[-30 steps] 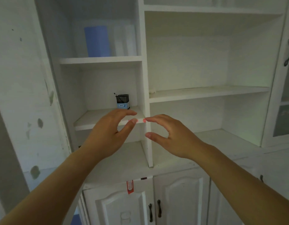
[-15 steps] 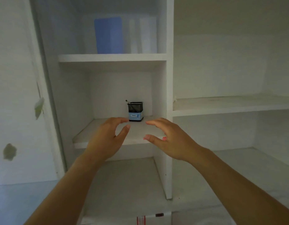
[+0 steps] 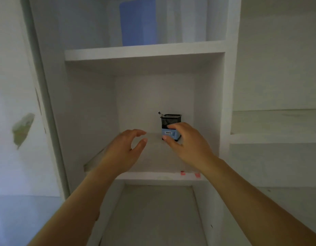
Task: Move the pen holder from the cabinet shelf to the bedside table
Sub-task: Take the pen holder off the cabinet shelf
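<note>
One pen holder (image 3: pixel 171 125) on the shelf (image 3: pixel 153 157); right hand (image 3: pixel 187 139) spread before it, left hand (image 3: pixel 124 148) half-open, empty.

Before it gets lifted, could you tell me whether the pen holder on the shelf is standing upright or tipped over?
Upright. The pen holder sits flat on the shelf, open rim facing up, with one pen leaning out.

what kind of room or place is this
Probably a home room, perhaps a bedroom or study. The signs: a white built-in cabinet with open shelves, a mesh pen holder standing on one shelf, and a blue book-like item on the shelf above.
</note>
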`<state>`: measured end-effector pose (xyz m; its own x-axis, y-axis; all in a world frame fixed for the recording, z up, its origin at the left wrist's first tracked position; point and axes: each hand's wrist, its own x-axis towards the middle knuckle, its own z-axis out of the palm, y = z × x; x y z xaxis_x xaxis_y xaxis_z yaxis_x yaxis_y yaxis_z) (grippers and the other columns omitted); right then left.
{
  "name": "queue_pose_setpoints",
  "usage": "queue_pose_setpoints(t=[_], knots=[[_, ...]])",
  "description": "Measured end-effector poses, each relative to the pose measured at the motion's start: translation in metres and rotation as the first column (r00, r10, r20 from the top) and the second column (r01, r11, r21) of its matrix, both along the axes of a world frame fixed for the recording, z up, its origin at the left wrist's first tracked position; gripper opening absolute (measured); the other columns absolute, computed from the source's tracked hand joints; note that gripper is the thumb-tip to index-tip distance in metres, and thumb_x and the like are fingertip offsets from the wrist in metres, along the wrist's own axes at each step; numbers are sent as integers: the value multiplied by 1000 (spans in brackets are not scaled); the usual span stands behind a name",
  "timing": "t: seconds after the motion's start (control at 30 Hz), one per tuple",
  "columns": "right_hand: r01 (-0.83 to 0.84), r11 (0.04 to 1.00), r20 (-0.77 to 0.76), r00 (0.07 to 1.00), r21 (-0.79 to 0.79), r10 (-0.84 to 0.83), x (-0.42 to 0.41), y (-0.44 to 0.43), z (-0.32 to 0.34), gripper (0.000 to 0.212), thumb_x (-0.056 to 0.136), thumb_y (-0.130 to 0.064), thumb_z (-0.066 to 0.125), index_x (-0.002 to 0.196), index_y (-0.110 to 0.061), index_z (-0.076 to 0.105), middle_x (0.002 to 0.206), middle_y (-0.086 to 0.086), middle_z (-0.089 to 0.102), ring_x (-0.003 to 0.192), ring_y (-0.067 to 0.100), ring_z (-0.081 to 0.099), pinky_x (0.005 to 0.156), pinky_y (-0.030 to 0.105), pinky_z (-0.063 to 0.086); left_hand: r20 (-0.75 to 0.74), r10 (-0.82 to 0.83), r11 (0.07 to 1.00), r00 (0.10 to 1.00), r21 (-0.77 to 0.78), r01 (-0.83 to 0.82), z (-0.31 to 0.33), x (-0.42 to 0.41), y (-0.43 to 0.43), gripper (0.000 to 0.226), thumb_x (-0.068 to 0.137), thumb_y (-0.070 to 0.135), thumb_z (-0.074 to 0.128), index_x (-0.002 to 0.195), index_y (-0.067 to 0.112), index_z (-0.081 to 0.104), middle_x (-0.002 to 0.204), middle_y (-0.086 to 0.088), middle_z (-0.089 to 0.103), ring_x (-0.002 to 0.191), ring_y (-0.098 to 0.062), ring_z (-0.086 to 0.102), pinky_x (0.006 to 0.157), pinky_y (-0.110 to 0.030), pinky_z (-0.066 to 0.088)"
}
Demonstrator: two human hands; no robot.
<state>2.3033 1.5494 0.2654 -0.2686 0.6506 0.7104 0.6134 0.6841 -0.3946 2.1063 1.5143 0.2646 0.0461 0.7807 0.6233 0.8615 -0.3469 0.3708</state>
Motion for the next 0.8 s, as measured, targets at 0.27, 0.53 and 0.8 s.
queue_pose_setpoints(t=[0.27,0.53,0.8], knots=[[82,994,-63,995,68,-77,-21,65,13,42,88,-40,56,121,-14,56,121,5,56,108,22,53,86,34,46,102,-62,995,993,87,53,9,-4,57,32,92,36,48,121,24,56,123,4,57,104,-4,49,77,-10,34],[366,929,-92,925,-47,-369,-22,110,17,54,90,-39,54,134,-9,43,137,12,44,120,29,45,88,35,44,246,-163,985,955,-17,173,15,-1,113,32,92,36,48,121,26,55,122,5,55,108,-8,49,81,-13,34],[340,930,-65,934,-142,-352,-30,146,7,70,90,-41,55,144,-10,24,155,12,15,138,29,23,107,37,29,433,-218,961,874,-61,270,35,12,167,36,93,36,46,126,24,50,119,5,52,99,-9,49,68,-3,34]])
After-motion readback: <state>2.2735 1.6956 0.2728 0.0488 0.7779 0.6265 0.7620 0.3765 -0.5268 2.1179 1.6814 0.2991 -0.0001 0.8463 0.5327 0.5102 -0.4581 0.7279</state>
